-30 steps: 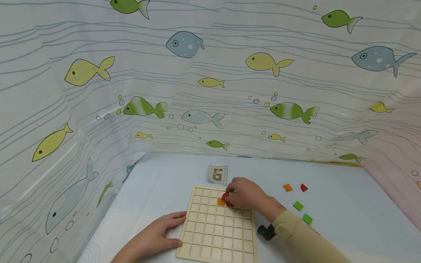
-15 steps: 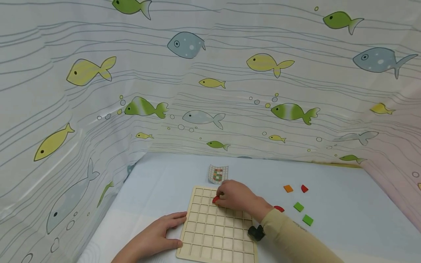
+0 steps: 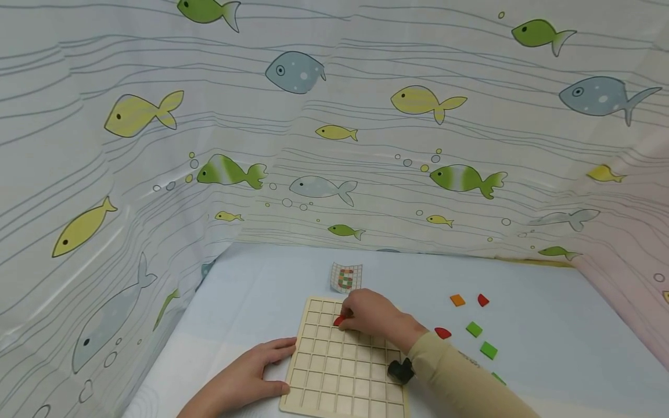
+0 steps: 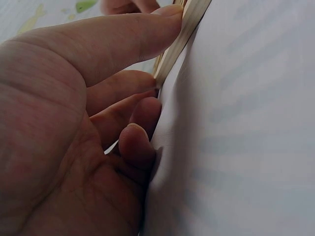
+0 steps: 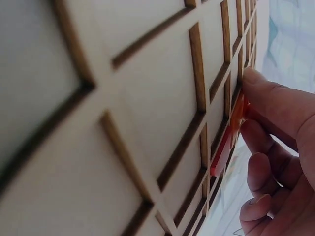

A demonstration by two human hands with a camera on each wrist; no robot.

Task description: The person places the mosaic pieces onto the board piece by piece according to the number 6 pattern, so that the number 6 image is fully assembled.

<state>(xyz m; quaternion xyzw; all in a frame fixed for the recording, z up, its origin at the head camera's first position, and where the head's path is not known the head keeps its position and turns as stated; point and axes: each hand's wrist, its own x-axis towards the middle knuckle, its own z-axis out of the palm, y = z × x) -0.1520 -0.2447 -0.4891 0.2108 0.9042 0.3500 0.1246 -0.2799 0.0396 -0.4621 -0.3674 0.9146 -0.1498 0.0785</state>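
Note:
A wooden grid board [image 3: 324, 383] lies in front of me. My right hand [image 3: 372, 313] pinches a red quarter-circle tile [image 3: 340, 320] between thumb and forefinger, low over a cell near the board's far edge. In the right wrist view, an orange tile [image 5: 237, 120] and another red tile [image 5: 220, 155] sit in grid cells close to the fingertips. From the head, those tiles are hidden behind the right hand. My left hand [image 3: 256, 368] rests by the board's left edge, fingers extended. Its thumb [image 4: 147, 34] touches the wooden edge in the left wrist view.
Right of the board lie loose tiles: an orange square [image 3: 457, 300], red quarter-circles [image 3: 442, 333] and several green squares [image 3: 488, 350]. A small pattern card [image 3: 346, 277] stands behind the board. The fish-printed curtain [image 3: 324, 157] encloses the table. A black camera [image 3: 400, 371] is worn at my right wrist.
My right hand has moved left along the board's far rows with the red tile, covering the placed tiles. A red tile and a green tile have come into view beside the right arm. The left hand stays put.

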